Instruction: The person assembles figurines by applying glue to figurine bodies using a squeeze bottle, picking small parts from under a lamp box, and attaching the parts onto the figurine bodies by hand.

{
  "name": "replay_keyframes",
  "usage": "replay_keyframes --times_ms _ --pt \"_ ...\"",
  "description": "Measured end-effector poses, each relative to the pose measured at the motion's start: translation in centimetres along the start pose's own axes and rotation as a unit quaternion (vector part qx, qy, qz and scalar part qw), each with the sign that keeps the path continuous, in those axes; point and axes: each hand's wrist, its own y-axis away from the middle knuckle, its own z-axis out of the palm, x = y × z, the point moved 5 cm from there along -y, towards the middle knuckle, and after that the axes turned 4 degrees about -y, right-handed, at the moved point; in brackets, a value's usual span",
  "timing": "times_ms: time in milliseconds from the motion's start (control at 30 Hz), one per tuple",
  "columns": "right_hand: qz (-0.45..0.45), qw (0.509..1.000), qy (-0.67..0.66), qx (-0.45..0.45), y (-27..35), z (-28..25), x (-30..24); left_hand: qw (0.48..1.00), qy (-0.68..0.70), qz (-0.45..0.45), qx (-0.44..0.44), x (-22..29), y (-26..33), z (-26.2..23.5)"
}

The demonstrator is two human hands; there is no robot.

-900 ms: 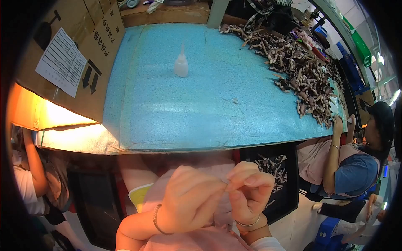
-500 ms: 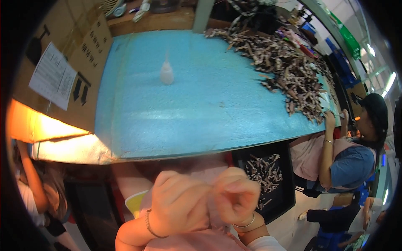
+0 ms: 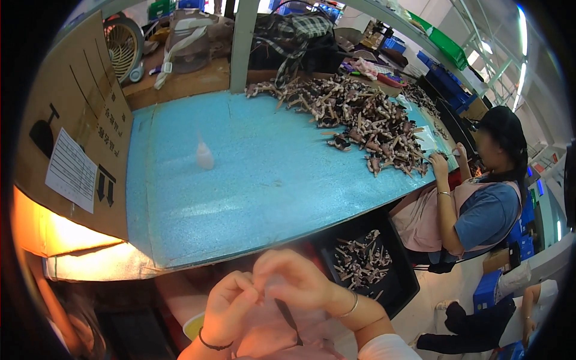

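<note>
In front of my body, below the table's near edge, my left hand and my right hand meet at the fingertips. The fingers of both are closed in a pinch; whatever lies between them is too small or blurred to make out. Beyond them, a small translucent squeeze bottle with a thin pointed nozzle stands upright on the blue tabletop. To the right of my hands, a black tray holds several small brown-and-white pieces, low beside the table.
A large heap of similar pieces covers the table's far right. At the left stands a cardboard box, a bright glow beneath it. A fan is behind. A co-worker in a pink apron sits at the right end.
My view has tilted up and turned, so the table's far side shows more. My hands have shifted from curled side by side to fingertips together. The bottle stays standing on the table.
</note>
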Motion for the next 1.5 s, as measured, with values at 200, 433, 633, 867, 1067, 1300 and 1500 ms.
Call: replay_keyframes --times_ms 200,433,633,867,1067,1300,1500 --pt "-0.117 0.814 0.556 0.117 -5.7 -8.5 -2.0 0.999 0.018 0.029 0.006 -0.3 0.9 -2.6" --pt "-0.010 0.394 0.855 0.338 -7.3 -23.2 -6.6 0.992 -0.090 0.016 -0.087 -0.9 2.9 -3.3" --pt "-0.099 0.676 0.708 0.177 -7.1 -13.8 -4.4 0.985 -0.165 0.003 0.054 -0.9 0.8 -3.8" --pt "-0.218 0.810 0.543 -0.039 -4.2 4.3 1.5 0.972 -0.044 0.155 0.171 0.1 0.3 -5.6" --pt "-0.130 0.846 0.490 0.163 -8.1 -3.8 -0.4 0.950 0.054 0.154 0.266 0.4 3.5 -8.2" --pt "-0.048 0.835 0.539 0.099 -17.3 -7.5 4.8 0.956 0.052 0.154 0.244 1.1 5.1 -8.5" --pt "0.056 0.862 0.497 0.080 -18.8 -6.4 5.6 0.940 -0.091 0.174 0.279 3.9 5.0 -8.2"
